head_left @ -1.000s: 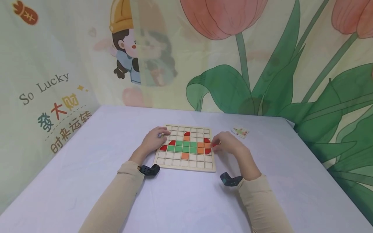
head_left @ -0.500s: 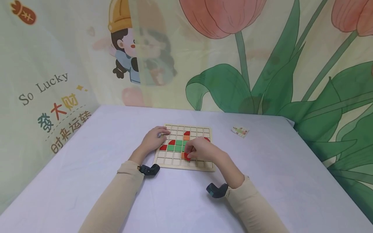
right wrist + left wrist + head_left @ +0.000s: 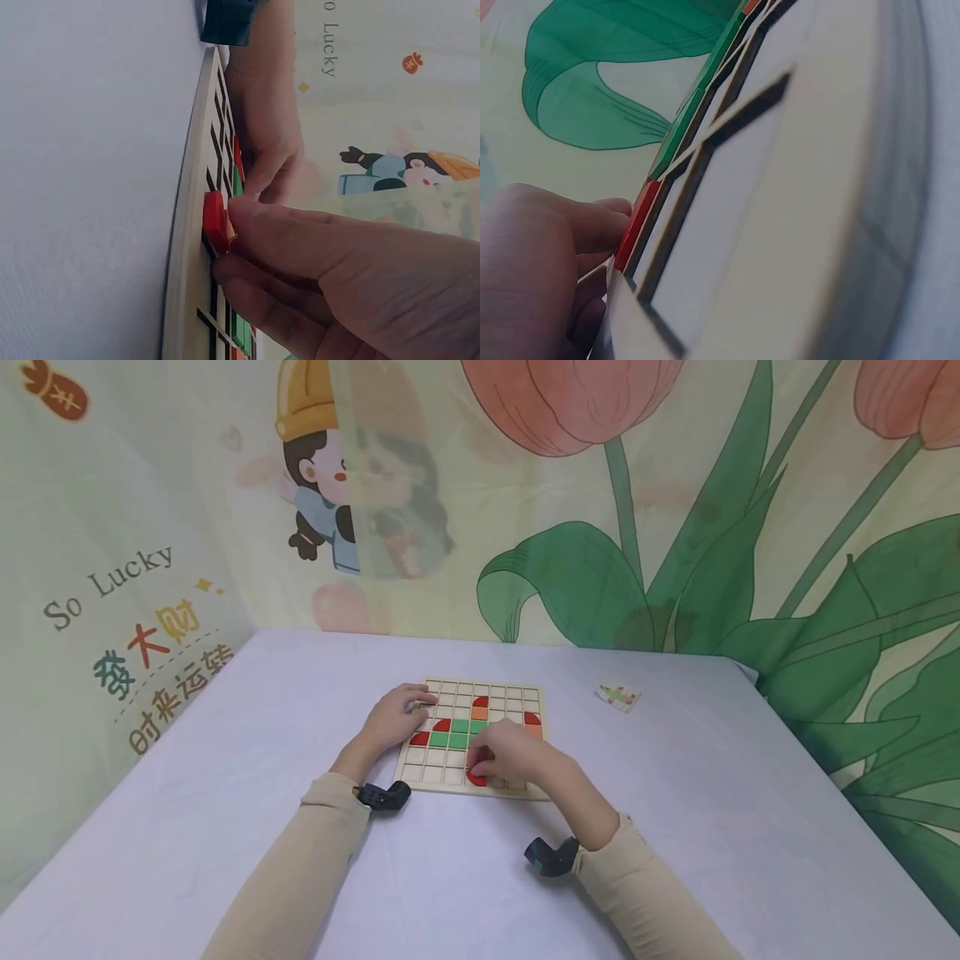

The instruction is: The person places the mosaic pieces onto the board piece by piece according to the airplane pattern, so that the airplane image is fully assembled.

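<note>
A wooden grid board [image 3: 454, 775] lies on the white-covered table, with green, orange and red flat tiles set in its squares. My left hand [image 3: 393, 718] rests on the board's left edge, fingers over the rim. In the left wrist view its fingers [image 3: 604, 225] lie beside a red tile [image 3: 636, 225] at the edge. My right hand [image 3: 513, 750] pinches a red quarter-round tile [image 3: 215, 217] between thumb and fingertips, right at a near-row square. The hand covers the board's middle right.
A small card [image 3: 618, 697] with a coloured tile pattern lies beyond the board's right side. Black cameras [image 3: 551, 857] sit on both wrists. A tulip-printed curtain [image 3: 420, 602] hangs behind the table [image 3: 450, 877].
My right hand has moved left from the board's right edge over its middle with the red quarter-round tile, then slightly nearer to the front. My left hand stays in place.
</note>
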Motion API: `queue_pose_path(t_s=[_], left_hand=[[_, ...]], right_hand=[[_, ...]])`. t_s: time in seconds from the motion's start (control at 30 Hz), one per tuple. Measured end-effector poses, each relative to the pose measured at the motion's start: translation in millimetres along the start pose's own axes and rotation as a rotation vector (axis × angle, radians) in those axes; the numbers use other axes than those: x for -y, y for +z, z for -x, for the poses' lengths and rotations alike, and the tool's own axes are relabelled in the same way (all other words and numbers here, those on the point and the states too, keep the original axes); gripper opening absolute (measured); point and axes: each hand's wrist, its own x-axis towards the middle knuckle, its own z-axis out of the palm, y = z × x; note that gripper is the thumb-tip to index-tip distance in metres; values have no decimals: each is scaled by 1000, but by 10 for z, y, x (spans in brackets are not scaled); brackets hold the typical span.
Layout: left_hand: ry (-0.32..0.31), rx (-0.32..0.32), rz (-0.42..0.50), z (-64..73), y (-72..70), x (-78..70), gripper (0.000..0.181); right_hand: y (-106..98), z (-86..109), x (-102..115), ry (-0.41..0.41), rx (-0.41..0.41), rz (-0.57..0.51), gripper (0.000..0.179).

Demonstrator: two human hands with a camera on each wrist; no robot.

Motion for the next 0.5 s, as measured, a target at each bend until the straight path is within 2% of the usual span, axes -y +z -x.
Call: queue_pose_path(t_s=[0.23,0.5], left_hand=[[-3,1,3,7,-5,-8,33],[-20,2,11,6,8,5,31]], right_hand=[[-22,40,45,30,42,34,15],[22,29,89,42,32,56,13]])
